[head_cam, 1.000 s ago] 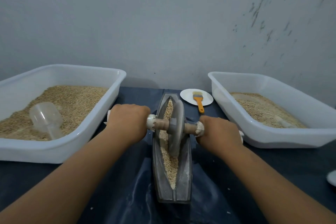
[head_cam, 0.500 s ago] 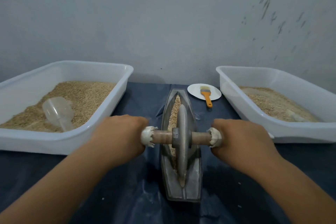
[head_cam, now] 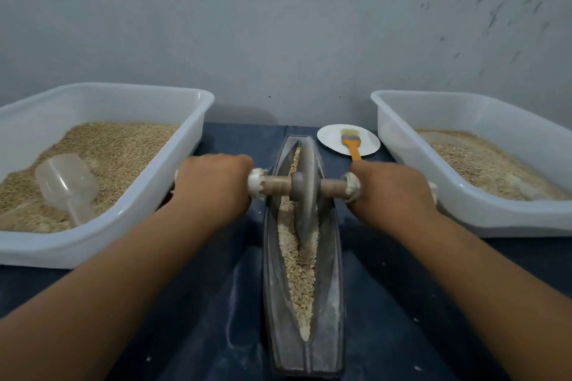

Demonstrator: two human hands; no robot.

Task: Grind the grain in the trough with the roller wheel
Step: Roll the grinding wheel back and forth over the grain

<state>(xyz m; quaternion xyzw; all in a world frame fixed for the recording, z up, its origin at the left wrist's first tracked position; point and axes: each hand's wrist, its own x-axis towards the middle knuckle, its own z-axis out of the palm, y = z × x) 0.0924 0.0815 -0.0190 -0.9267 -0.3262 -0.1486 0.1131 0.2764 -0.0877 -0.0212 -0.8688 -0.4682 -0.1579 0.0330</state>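
A person stands at a table (head_cam: 192, 334) draped in dark blue cloth, both bare forearms reaching forward. At nine o'clock sits a white tub (head_cam: 130, 219) heaped with whole tan grain, and a clear plastic scoop (head_cam: 66, 184) lies tilted in it, handle toward the near rim. Just right of that tub, the left hand (head_cam: 213, 185) is curled tight around the left end of a wooden axle (head_cam: 277, 185), its knuckles up. In the centre, running from six toward twelve o'clock, lies the long, narrow grey trough (head_cam: 335, 288), boat-shaped and dusted with flour. Crushed pale grain (head_cam: 297, 281) fills its groove. The roller wheel (head_cam: 305, 192), a thin grey disc standing upright on edge, sits in the groove in the far half of the trough, toward twelve o'clock, with the axle through its hub. The right hand (head_cam: 391, 192) grips the axle's right end the same way. Beyond that hand, at about one o'clock, a small white plate (head_cam: 328, 138) holds a brush (head_cam: 351, 144) with an orange handle. At three o'clock sits a second white tub (head_cam: 483, 219) holding a shallower layer of paler grain.
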